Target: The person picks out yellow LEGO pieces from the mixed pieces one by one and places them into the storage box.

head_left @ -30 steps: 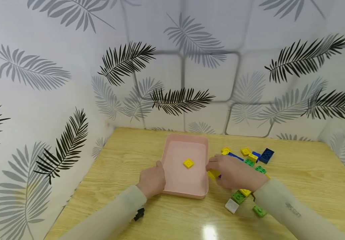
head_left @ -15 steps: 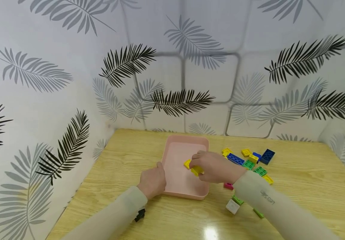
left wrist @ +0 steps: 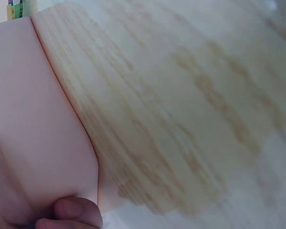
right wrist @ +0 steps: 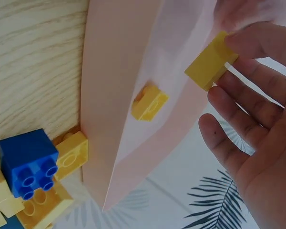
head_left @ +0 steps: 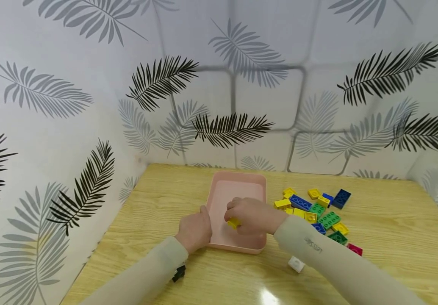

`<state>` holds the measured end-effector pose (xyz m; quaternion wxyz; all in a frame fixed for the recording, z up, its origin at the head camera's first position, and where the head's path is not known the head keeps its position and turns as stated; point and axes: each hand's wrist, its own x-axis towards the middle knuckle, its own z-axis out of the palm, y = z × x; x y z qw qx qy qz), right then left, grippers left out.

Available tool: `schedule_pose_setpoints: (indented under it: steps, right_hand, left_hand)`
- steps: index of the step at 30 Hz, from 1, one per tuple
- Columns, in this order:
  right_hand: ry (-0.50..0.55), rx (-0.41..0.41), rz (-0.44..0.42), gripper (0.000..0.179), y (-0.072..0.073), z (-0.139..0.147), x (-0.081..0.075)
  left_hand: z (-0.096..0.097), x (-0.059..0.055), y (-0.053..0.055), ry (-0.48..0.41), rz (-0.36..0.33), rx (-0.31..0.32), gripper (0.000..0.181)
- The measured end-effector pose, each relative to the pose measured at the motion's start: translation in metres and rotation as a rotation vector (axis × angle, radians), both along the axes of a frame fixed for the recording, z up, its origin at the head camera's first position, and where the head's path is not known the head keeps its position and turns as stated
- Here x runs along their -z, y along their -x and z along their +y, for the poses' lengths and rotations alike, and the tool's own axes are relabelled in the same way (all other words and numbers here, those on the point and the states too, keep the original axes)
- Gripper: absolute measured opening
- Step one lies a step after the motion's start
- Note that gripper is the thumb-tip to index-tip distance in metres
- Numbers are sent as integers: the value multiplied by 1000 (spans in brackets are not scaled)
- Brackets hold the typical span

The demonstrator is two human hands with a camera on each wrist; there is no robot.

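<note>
The right hand (head_left: 252,215) pinches a yellow block (right wrist: 211,61) with its thumb and fingertips, while the little finger sticks out apart from the rest. The block is over the inside of a pink tray (head_left: 228,190), and I cannot tell if it touches the bottom. Another yellow block (right wrist: 150,102) lies in the tray, seen from the right wrist. The left hand (head_left: 194,231) grips the tray's left side near the front corner, with its fingers and thumb clamped on the edge. The tray sits flat on a wooden table (head_left: 165,186). To its right lie lots more blocks: a long blue block (head_left: 300,203), a green block (head_left: 329,220), a dark blue block (head_left: 341,198) and a red block (head_left: 354,249). A white block (head_left: 296,264) is nearer the person, just beside the right sleeve (head_left: 318,245).
</note>
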<state>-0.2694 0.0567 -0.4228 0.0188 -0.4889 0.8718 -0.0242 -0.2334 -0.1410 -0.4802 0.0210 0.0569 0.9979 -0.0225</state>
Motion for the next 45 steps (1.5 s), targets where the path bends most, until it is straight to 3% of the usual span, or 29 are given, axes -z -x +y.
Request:
schedule_pose_setpoints:
  steps: [6,13,20,29,35,45]
  right_hand:
    - [-31,-33,9,24,-2,-9,-1]
    - [-67,-8,-27,35,-5,-12,3]
    - [-43,24,-45,31,-10,-1,1]
    - [27,97,0,23,-24,45,-12]
    - [95,155,36,21,-31,85,-13]
    - [65,236,-1,23,-52,132,-16]
  left_hand:
    - [1,1,-1,9,1,5,52]
    - [0,0,0,6,-22,3,59]
    - [0,0,0,10,-25,0,58]
    - [-1,2,-3,14,19,35,56]
    - [-1,-1,-3,17,19,21,57]
    - [1,-4,-5,18,12,24,62]
